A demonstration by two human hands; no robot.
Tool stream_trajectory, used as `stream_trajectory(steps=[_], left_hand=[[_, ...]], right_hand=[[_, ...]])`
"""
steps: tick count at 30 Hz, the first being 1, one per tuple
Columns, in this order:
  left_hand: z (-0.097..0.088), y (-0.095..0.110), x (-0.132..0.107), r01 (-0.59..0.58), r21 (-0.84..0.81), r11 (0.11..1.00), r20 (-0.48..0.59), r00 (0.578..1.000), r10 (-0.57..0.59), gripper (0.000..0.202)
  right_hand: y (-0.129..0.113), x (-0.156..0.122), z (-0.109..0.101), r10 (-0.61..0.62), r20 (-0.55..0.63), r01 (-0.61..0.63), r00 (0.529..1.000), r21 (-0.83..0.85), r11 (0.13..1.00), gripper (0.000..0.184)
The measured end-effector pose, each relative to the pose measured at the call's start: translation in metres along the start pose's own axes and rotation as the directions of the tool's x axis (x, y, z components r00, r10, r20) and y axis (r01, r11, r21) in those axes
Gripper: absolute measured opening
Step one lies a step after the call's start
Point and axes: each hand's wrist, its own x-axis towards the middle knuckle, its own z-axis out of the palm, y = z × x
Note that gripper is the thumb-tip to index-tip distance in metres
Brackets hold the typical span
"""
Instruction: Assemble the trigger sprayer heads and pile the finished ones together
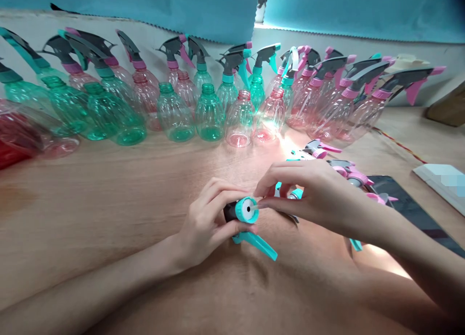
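Observation:
My left hand [208,221] is closed around a trigger spray head [247,210] with a dark body, a turquoise collar and a turquoise trigger. The collar's open end faces up towards me and shows a white disc with a dark hole. My right hand [296,184] pinches a thin pale tube [255,207] between thumb and fingertips, right at the collar's mouth. How far the tube reaches into the spray head, I cannot tell. Behind and below my right hand lie loose spray heads [354,176] with pink or turquoise parts, some of them partly hidden.
Along the wall stand several clear green bottles [209,113] and pink bottles [240,119], many topped with spray heads. A red bag-like thing [18,131] sits far left. To the right are a dark flat panel [414,214], a white box [441,182] and a twisted cord [399,145].

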Motion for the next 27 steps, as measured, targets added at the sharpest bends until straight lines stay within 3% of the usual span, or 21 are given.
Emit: stream_trajectory(steps=[17,27], left_hand=[[-0.001,0.001,0.000,0.038,0.014,0.999,0.009,0.999,-0.039,0.026],[-0.002,0.002,0.001,0.039,0.002,0.999,0.010,0.999,-0.039,0.024]], right_hand=[[0.003,-0.002,0.009,-0.085,-0.014,0.082,0.996,-0.126,0.989,0.008],[-0.001,0.001,0.015,-0.120,-0.035,0.120,0.992,-0.005,0.993,0.010]])
